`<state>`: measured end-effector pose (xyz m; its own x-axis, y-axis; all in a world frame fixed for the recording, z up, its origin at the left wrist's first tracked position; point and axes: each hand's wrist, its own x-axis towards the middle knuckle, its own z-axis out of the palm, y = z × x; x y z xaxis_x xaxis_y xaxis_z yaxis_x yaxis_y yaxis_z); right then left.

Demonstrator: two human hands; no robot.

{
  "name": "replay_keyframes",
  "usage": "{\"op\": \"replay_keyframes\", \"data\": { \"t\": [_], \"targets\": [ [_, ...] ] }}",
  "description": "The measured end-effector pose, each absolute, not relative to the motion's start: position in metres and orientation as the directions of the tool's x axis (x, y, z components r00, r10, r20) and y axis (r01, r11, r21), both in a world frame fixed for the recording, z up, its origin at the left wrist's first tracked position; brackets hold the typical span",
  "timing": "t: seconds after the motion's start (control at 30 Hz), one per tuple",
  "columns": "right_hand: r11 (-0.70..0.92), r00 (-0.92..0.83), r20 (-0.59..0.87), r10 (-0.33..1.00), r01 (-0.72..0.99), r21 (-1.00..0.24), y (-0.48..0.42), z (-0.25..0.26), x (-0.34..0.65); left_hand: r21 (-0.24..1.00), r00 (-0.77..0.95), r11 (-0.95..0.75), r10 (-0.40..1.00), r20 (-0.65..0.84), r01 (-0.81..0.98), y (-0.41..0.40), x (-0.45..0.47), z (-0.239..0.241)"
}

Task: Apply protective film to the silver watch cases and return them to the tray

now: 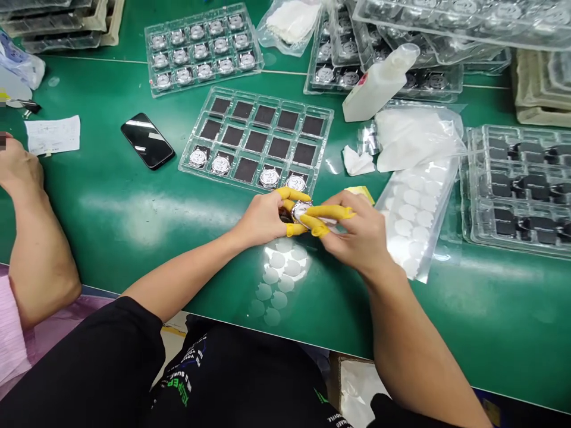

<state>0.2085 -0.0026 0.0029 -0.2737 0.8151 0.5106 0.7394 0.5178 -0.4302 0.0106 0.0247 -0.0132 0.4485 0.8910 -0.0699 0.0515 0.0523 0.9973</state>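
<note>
Just in front of the middle tray, a round silver watch case [300, 210] with a pale face is between my two hands. My left hand [263, 219] grips it from the left, thumb and fingers wrapped around its edge. From the right, the thumb and forefinger of my right hand [352, 229] pinch at its near right side. Yellow finger cots cover fingertips on both hands. Something white shows between the right fingers, too hidden to name. Below the hands, a clear sheet of round stickers [279, 276] lies on the green table [187, 273].
A clear tray [244, 170] with black pads holds several watch cases. Behind it is a fuller tray [203, 50]. A phone [148, 141] lies left; a white bottle [379, 83], a bagged sticker sheet [413, 220] and stacked trays [517, 244] stand right. Another person's arm [38, 238] rests far left.
</note>
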Motion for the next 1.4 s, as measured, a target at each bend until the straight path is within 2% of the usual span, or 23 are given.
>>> {"op": "replay_keyframes", "data": {
  "t": [0.1,0.23,0.3,0.47,0.53,0.63,0.73,0.9,1.1,1.2,1.3,1.4],
  "targets": [
    [0.47,-0.213,0.509,0.834,0.757,-0.454,0.0,0.003,0.207,0.996,0.444,0.069,0.892,-0.085,0.052,0.024,0.011,-0.013],
    [0.534,-0.271,0.508,0.817,0.688,-0.491,0.0,0.003,0.207,0.996,0.442,0.051,0.894,-0.08,0.076,0.023,0.01,-0.013],
    [0.518,-0.246,0.518,0.819,0.704,-0.485,-0.002,0.003,0.207,0.995,0.437,0.041,0.896,-0.076,0.089,0.022,0.01,-0.012],
    [0.58,-0.283,0.544,0.79,0.634,-0.511,-0.001,-0.002,0.205,0.992,0.424,0.082,0.898,-0.114,0.094,0.023,0.011,-0.011],
    [0.535,-0.227,0.552,0.802,0.685,-0.495,0.003,-0.005,0.207,0.992,0.417,0.098,0.901,-0.122,0.08,0.024,0.011,-0.011],
    [0.348,-0.041,0.552,0.833,0.815,-0.464,0.008,-0.006,0.221,0.995,0.406,0.076,0.909,-0.095,0.064,0.023,0.01,-0.01],
    [0.277,-0.015,0.472,0.882,0.825,-0.493,0.003,0.001,0.238,0.996,0.414,-0.055,0.91,0.02,0.071,0.02,0.008,-0.011],
    [0.338,-0.196,0.294,0.936,0.737,-0.586,-0.011,0.017,0.243,0.982,0.414,-0.171,0.902,0.122,0.082,0.019,0.007,-0.014],
    [0.31,-0.151,0.285,0.947,0.67,-0.674,-0.011,0.017,0.239,0.974,0.421,-0.194,0.898,0.129,0.115,0.018,0.006,-0.01],
    [0.33,-0.194,0.275,0.942,0.696,-0.638,-0.011,0.015,0.241,0.983,0.413,-0.163,0.903,0.114,0.085,0.018,0.007,-0.01],
    [0.364,-0.233,0.299,0.925,0.77,-0.524,-0.012,0.011,0.242,0.995,0.404,-0.087,0.913,0.057,0.057,0.018,0.008,-0.011],
    [0.428,-0.286,0.366,0.886,0.808,-0.404,-0.012,0.009,0.241,0.998,0.419,0.062,0.906,-0.064,0.02,0.021,0.009,-0.008]
  ]
}}
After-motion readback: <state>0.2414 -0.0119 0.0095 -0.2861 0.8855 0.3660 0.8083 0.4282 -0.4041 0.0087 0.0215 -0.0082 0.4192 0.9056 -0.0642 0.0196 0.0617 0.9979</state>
